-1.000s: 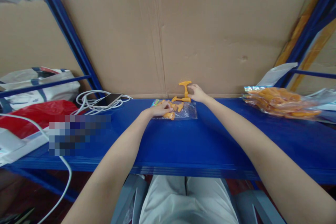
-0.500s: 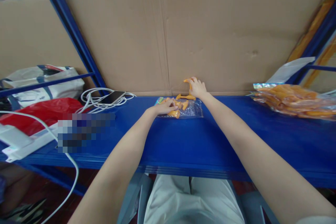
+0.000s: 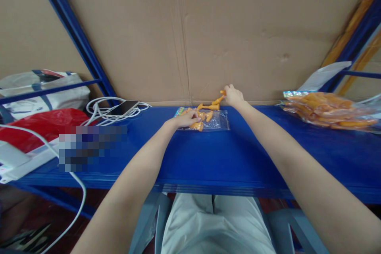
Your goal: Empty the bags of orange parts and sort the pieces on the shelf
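A small clear plastic bag (image 3: 218, 121) lies on the blue shelf (image 3: 226, 154) near the cardboard back wall, with several orange plastic pieces (image 3: 205, 116) on it. My left hand (image 3: 186, 119) rests flat on the bag's left end, fingers on the orange pieces. My right hand (image 3: 234, 96) is closed round the top of an orange T-shaped assembly (image 3: 214, 104), which leans over to the right at the foot of the cardboard.
A phone (image 3: 124, 108) lies on coiled white cable (image 3: 99, 113) at the left. Further left sit a red bag (image 3: 44, 125) and a white bag (image 3: 41, 93). A large bag of orange parts (image 3: 327, 111) lies at the right. Blue rack posts (image 3: 74, 35) flank the cardboard.
The orange T-shaped assembly stood upright a second ago; my right hand took hold of its top and tilted it over to the right. My left hand stayed on the bag.
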The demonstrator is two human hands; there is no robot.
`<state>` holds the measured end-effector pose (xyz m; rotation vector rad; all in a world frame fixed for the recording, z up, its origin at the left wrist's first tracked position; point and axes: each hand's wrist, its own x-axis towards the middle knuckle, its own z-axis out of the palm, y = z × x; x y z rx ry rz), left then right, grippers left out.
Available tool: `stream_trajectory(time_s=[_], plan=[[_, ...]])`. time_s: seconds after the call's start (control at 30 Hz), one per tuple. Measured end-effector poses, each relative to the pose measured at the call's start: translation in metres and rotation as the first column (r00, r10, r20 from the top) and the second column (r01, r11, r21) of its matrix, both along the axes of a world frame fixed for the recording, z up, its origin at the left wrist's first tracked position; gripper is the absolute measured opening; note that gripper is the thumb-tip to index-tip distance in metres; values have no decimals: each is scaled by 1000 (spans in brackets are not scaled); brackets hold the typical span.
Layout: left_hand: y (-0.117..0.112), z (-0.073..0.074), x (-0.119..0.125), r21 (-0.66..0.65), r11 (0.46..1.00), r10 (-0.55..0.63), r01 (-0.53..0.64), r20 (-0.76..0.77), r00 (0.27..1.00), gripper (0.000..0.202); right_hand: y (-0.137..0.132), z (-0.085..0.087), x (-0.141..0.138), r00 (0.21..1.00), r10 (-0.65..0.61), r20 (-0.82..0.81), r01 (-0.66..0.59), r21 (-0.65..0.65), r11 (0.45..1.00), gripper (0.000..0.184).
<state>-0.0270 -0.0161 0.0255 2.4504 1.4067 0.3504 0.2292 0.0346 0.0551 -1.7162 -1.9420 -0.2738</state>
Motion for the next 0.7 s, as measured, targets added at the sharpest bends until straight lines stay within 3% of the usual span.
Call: stream_trajectory(time_s=[0.13,0.27,0.47,0.7], plan=[[4,-4,4,-6,1000,8,-8,15,1000,25,-23,7,19,999,-24,-35,24,4,1000,26],[11,-9,8,-4,1000,27,-27,36,999,22,-37,9,45,972,-7,-236,29,90,996,26],[14,-11,10,-17,1000,19,-18,65,998,25,-60,-7,86,905,257,-340,-184,232,955,20],[9,-9,11,66,997,35,-40,83,996,28,-82,-2,102,849,379,-369,-365,110,924,29]])
